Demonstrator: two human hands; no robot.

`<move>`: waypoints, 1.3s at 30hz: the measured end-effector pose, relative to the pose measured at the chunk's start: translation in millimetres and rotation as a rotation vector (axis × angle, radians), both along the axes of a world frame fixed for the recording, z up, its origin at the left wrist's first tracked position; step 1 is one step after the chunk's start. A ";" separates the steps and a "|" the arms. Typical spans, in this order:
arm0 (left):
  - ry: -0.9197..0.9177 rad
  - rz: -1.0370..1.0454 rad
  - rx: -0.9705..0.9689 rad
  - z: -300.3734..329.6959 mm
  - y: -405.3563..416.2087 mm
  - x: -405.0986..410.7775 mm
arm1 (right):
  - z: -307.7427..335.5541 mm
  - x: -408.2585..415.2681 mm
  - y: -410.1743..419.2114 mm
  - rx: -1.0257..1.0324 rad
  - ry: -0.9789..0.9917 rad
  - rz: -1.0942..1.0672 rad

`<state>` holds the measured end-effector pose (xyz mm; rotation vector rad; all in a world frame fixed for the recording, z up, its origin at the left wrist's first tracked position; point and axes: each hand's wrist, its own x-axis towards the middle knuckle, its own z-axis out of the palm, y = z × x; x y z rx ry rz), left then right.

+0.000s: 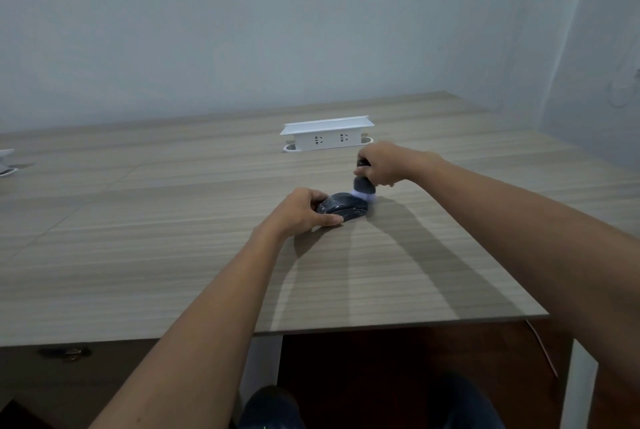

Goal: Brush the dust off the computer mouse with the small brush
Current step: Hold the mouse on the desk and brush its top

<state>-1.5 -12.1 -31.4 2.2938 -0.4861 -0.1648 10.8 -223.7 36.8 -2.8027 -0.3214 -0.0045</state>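
Observation:
A dark computer mouse (347, 207) lies on the wooden table (173, 255), a bit beyond its middle. My left hand (304, 208) grips the mouse from its left side, thumb in front and fingers behind. My right hand (381, 165) is closed around the dark handle of a small brush (364, 189), held upright. The brush's pale bristles touch the far right end of the mouse. The upper part of the handle is hidden inside my fist.
A white pop-up socket box (327, 136) stands on the table just behind my right hand. Another white fitting (6, 162) sits at the far left edge. The table's near edge runs across the lower view, with my knees and the floor below it.

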 end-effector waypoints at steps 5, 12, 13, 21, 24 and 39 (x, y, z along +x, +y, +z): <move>0.002 0.002 0.010 0.0 -0.4 1.5 | -3.2 -0.9 3.1 0.030 -0.037 0.019; -0.017 0.016 0.029 0.9 -1.8 0.3 | 3.1 -2.3 0.7 0.228 -0.045 0.079; -0.018 0.019 0.029 0.1 -1.4 1.0 | 2.1 -1.8 -2.1 0.166 -0.050 0.053; -0.031 0.030 0.032 -1.3 -4.7 0.6 | -2.4 -3.1 0.5 0.045 -0.058 0.015; -0.037 0.040 0.039 -0.7 -5.9 0.2 | 2.1 -9.9 3.5 0.214 -0.058 0.063; -0.048 0.101 0.037 -0.8 -12.2 2.2 | -1.1 -19.5 -2.9 0.328 -0.073 0.076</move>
